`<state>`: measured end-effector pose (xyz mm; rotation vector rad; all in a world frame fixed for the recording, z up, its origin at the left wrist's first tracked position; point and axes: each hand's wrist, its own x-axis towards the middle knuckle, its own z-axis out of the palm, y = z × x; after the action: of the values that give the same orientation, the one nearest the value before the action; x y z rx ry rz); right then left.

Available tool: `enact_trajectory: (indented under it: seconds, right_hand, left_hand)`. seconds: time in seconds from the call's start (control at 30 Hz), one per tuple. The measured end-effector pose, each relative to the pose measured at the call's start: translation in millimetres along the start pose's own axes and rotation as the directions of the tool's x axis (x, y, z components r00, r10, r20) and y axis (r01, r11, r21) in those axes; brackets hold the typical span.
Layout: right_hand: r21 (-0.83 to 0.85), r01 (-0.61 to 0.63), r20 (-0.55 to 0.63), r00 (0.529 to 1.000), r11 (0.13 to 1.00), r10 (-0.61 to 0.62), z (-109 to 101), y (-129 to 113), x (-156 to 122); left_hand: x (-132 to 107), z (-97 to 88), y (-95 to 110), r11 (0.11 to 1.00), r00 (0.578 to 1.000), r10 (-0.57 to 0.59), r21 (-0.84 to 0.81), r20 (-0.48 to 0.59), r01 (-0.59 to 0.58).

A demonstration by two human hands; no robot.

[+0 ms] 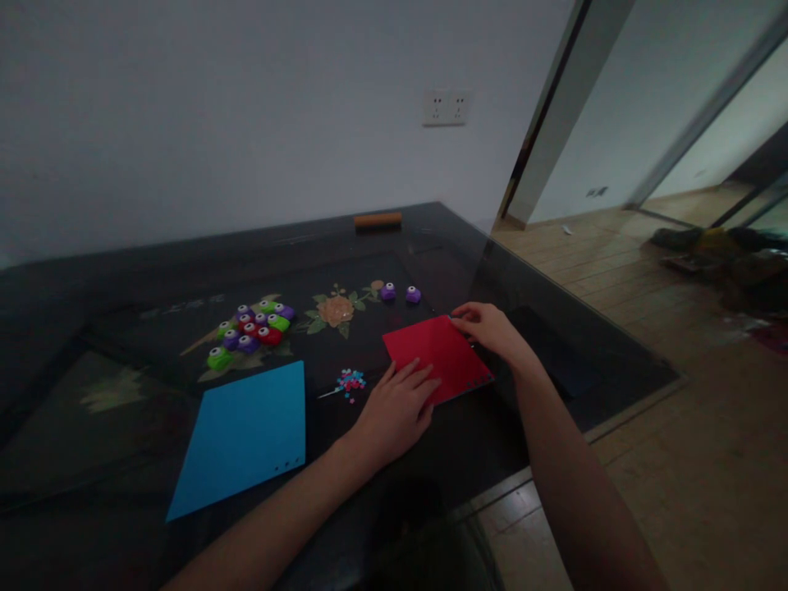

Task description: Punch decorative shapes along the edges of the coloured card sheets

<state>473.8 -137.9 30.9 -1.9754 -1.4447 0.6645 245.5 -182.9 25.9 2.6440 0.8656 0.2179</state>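
Currently, the red sheet (448, 355) is set near the table's (345, 254) front edge, between both hands. Its left part is covered by the left hand (397, 406), spread flat; its far-right edge is touched by the right hand (484, 325), fingers bent, though whether it is pinched cannot be told.

On the counter (345, 254), the left hand (396, 410) rests on the red sheet (452, 361) at seven o'clock, the right hand (489, 330) at one; the blue sheet (246, 435) lies toward eight.

I can't see the red sheet (452, 353) beneath my left grip (397, 406); the floor pile (732, 267), cropped right, looks indistinct.
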Motion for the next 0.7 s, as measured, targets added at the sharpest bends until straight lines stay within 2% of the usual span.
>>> enact_trajectory:
  seconds: [0.7]
  right_hand:
    - [-0.005,-0.034,-0.011,0.999,0.999,0.034,1.4,6.1,4.2]
  left_hand:
    - [0.4,-3.2,-2.9,0.996,1.000,0.029,-0.081,0.009,-0.029]
